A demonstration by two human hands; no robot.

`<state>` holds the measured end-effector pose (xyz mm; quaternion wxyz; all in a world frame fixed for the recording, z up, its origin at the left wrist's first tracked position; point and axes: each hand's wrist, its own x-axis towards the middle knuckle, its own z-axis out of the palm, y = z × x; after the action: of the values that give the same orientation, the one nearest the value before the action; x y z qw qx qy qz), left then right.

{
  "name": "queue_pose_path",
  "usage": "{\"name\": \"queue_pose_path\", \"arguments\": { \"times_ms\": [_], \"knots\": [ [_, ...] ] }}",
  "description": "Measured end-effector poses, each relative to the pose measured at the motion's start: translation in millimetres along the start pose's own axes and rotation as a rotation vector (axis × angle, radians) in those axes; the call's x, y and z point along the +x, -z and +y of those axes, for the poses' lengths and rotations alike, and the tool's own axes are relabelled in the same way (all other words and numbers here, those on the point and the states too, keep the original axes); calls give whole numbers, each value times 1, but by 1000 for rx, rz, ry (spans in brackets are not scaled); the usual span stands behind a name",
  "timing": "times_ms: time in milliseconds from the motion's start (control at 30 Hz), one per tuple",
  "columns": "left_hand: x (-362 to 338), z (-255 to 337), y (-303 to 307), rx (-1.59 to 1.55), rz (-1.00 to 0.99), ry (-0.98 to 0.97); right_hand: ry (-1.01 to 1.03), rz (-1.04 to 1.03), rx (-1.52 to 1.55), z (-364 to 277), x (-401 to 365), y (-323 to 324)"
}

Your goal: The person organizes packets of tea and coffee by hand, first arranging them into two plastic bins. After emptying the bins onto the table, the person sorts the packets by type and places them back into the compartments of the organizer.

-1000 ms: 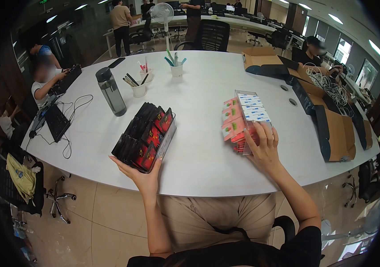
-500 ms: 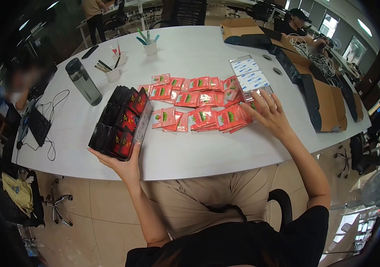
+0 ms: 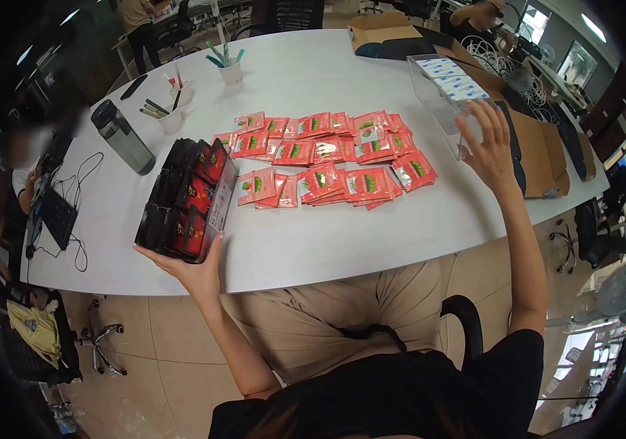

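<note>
A clear box (image 3: 218, 205) full of black-and-red packets (image 3: 197, 194) stands tilted on the white table, and my left hand (image 3: 194, 274) grips its near end. My right hand (image 3: 487, 146) is at the near end of a transparent case (image 3: 430, 91) with white-and-blue pieces (image 3: 461, 86) at its far part. The fingers of this hand are spread, with the thumb by the case's near edge. Between the two hands lie rows of red packets with green pictures (image 3: 320, 181), several of them overlapping.
A grey bottle (image 3: 126, 139), cups of pens (image 3: 231, 71) and a phone (image 3: 133, 86) are at the back left. Opened cardboard boxes (image 3: 540, 146) and white cables (image 3: 487, 55) line the right edge. A laptop (image 3: 58, 212) is left. Other people (image 3: 474, 22) are beyond the table.
My right hand and the transparent case have moved right, off the red packets, uncovering those at the right end. My left hand still holds the box. The view has shifted slightly.
</note>
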<state>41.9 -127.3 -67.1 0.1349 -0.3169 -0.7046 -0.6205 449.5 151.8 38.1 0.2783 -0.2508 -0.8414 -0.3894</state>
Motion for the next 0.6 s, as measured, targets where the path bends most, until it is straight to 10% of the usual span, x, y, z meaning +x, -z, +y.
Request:
{"name": "queue_pose_path", "arguments": {
  "times_ms": [267, 600],
  "knots": [
    [3, 1, 11, 55, -34, 0, -838, 286, 410, -40, -71, 19],
    [4, 28, 12, 108, 91, -308, -1235, 346, 588, -58, -110, 5]
  ]
}}
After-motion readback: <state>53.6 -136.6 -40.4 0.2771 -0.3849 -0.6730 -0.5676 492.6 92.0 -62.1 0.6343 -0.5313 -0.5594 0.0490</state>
